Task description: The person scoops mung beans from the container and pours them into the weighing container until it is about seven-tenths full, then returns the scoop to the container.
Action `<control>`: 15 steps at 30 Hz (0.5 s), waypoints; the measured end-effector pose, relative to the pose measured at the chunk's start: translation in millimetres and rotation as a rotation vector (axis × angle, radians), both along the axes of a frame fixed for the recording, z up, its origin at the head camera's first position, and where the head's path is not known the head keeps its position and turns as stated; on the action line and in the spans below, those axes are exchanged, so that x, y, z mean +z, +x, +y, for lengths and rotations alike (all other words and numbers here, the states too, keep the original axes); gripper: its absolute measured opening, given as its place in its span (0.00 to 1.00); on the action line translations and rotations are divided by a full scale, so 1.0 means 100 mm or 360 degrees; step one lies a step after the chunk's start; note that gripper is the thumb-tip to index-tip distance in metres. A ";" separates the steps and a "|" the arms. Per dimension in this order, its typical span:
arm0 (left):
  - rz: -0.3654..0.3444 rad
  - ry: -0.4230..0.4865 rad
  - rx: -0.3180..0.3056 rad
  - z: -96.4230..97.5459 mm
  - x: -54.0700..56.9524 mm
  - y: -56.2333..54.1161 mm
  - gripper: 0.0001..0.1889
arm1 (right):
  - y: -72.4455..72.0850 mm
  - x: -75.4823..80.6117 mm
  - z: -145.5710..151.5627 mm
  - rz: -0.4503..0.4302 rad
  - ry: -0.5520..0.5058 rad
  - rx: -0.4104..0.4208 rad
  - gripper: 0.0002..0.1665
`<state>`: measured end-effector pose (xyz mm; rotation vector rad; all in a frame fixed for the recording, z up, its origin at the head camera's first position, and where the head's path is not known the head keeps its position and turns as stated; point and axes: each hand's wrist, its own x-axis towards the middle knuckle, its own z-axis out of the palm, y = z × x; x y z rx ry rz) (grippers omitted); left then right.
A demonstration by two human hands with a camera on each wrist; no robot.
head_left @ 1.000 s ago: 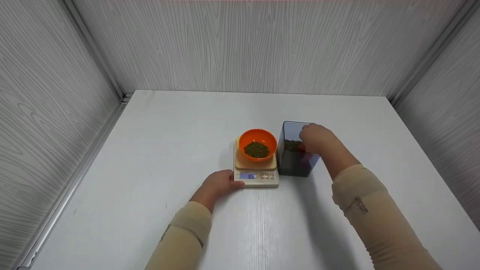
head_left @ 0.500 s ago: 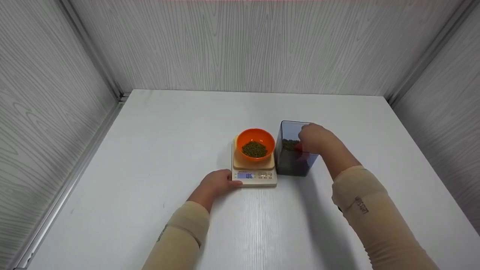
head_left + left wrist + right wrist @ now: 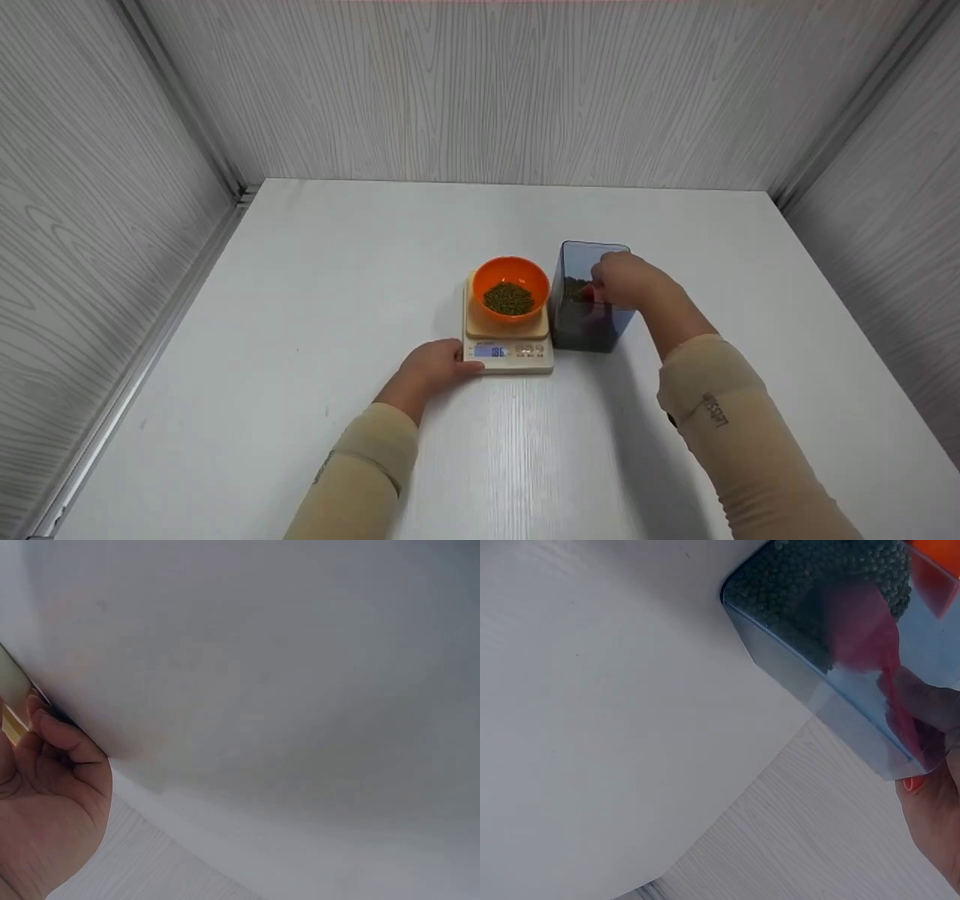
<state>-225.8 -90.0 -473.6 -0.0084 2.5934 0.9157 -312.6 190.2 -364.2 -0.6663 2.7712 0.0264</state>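
My left hand (image 3: 431,367) grips the near left corner of a kitchen scale (image 3: 517,365), its thumb along the front edge. On the scale's platform stands an orange bowl (image 3: 491,275) with a heap of green beans (image 3: 510,298) inside; the lit display seems to read 186. Right beside the scale is a see-through bluish container (image 3: 585,326), partly filled with green beans (image 3: 780,577). Reaching into it, my right hand (image 3: 630,279) holds a red scoop (image 3: 862,630) by its handle. The scoop's head is at the beans, seen through the container's wall in the right wrist view.
Everything stands on a white table (image 3: 360,247). Grey wood-grain panels enclose it at the back (image 3: 480,90), the left (image 3: 90,150) and the right (image 3: 892,187).
Inside the container my right hand has shifted slightly left with the scoop, and more of the red shows. The left hand stays on the scale.
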 end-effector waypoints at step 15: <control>-0.0018 0.0038 0.0017 0.00 0.01 0.00 0.19 | -0.02 -0.01 -0.08 -0.0156 -0.0055 -0.0194 0.06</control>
